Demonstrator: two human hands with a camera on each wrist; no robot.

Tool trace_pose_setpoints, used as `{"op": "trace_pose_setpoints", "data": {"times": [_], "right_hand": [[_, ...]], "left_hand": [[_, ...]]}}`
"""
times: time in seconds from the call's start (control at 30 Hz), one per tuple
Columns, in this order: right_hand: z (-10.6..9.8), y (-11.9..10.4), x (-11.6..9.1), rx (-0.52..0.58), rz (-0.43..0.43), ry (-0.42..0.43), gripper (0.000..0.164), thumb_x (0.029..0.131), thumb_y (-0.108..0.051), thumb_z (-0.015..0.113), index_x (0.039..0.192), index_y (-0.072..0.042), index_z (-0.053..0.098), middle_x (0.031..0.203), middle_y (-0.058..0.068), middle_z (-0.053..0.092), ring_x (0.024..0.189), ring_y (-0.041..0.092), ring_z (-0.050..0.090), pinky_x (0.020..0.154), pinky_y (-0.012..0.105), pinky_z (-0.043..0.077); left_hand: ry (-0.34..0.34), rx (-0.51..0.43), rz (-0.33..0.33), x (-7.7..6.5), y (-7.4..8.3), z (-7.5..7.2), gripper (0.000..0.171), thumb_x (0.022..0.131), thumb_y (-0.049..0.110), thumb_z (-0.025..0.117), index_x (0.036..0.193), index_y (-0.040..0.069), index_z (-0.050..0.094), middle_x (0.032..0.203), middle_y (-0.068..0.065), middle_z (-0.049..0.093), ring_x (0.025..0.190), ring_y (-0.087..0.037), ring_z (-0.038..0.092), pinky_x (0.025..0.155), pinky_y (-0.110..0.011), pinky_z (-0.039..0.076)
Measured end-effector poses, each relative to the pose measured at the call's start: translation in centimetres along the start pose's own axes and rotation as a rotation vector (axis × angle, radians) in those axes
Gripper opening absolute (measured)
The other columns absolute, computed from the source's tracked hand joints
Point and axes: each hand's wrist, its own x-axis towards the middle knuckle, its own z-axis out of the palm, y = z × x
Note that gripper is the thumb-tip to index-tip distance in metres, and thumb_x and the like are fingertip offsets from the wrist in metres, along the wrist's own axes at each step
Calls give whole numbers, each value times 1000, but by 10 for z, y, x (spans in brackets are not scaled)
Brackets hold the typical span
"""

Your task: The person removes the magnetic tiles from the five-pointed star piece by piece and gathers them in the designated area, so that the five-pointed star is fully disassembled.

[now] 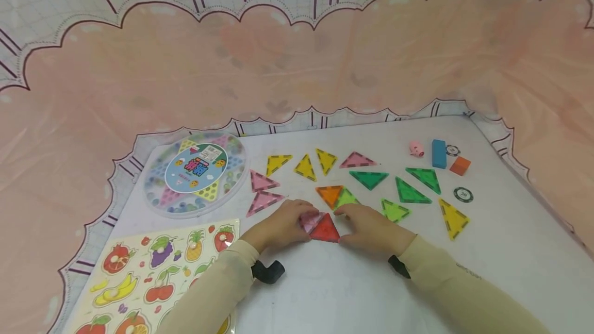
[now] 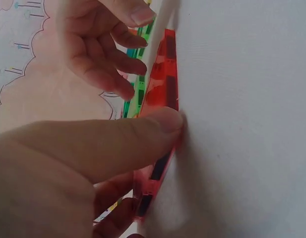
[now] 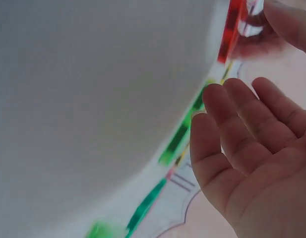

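Observation:
In the head view my left hand [image 1: 289, 223] pinches a translucent pink triangular magnetic tile [image 1: 310, 220], which lies edge to edge with a red triangular magnetic tile [image 1: 326, 230]. The left thumb [image 2: 165, 120] presses along the near edge of the pair, with fingers partly hidden behind. My right hand [image 1: 373, 228] hovers at the red tile's right side, its thumb close to the corner. Relaxed and spread are the right fingers [image 3: 242, 126], with nothing between them. An orange triangular tile [image 1: 329, 195] and a lime triangular tile [image 1: 346, 198] lie just beyond the pair.
Several yellow [image 1: 305, 168], pink [image 1: 265, 202] and green triangular tiles [image 1: 412, 191] lie scattered beyond the hands. A round clear case [image 1: 236, 189] and a fruit puzzle board [image 1: 178, 277] occupy the left. Blue block [image 1: 438, 153], orange block [image 1: 460, 165], pig figure [image 1: 416, 149] and chips [image 1: 463, 195] sit right.

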Motion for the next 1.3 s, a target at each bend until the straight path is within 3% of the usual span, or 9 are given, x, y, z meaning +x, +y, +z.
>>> {"op": "trace_pose_setpoints", "data": {"times": [0.2, 0.43, 0.6, 0.87, 1.1, 1.3], "right_hand": [[8, -9, 8, 26, -12, -29, 52, 76, -24, 69, 121, -5, 50, 105, 0, 55, 89, 13, 48, 80, 31, 44], [8, -14, 13, 82, 96, -53, 56, 77, -20, 68, 126, -5, 46, 111, 2, 53, 96, 16, 48, 83, 35, 45], [7, -13, 15, 116, 121, -65, 59, 77, -21, 69, 129, -6, 44, 116, 2, 52, 100, 16, 47, 86, 35, 43], [4, -14, 16, 272, 199, -73, 61, 78, -19, 67, 132, -10, 41, 117, 1, 52, 99, 16, 49, 85, 33, 44], [3, -10, 18, 303, 244, -44, 45, 82, -27, 64, 120, -13, 47, 89, 1, 55, 77, 17, 51, 67, 29, 46], [-4, -6, 12, 277, 232, -22, 35, 83, -25, 62, 116, -18, 52, 81, 0, 53, 72, 16, 50, 61, 28, 43]], "left_hand": [[39, -3, 3, 2, -1, 4, 59, 71, 31, 74, 125, 19, 52, 119, 4, 46, 108, -15, 39, 91, -32, 36], [54, -23, -16, 4, 0, 7, 65, 69, 32, 75, 128, 16, 50, 115, 4, 46, 105, -15, 38, 89, -31, 37], [57, -14, -19, 5, 1, 7, 66, 69, 32, 76, 127, 16, 51, 114, 3, 46, 104, -15, 38, 88, -30, 37], [56, -4, -28, 5, 3, 6, 67, 68, 32, 77, 128, 17, 50, 114, 2, 46, 104, -15, 39, 88, -31, 37], [47, 5, -26, 6, 4, 6, 67, 68, 33, 77, 127, 18, 50, 113, 3, 46, 103, -15, 39, 87, -31, 37], [43, 32, -19, 7, 4, 6, 66, 69, 33, 76, 127, 18, 50, 113, 3, 46, 102, -15, 39, 87, -30, 38]]}}
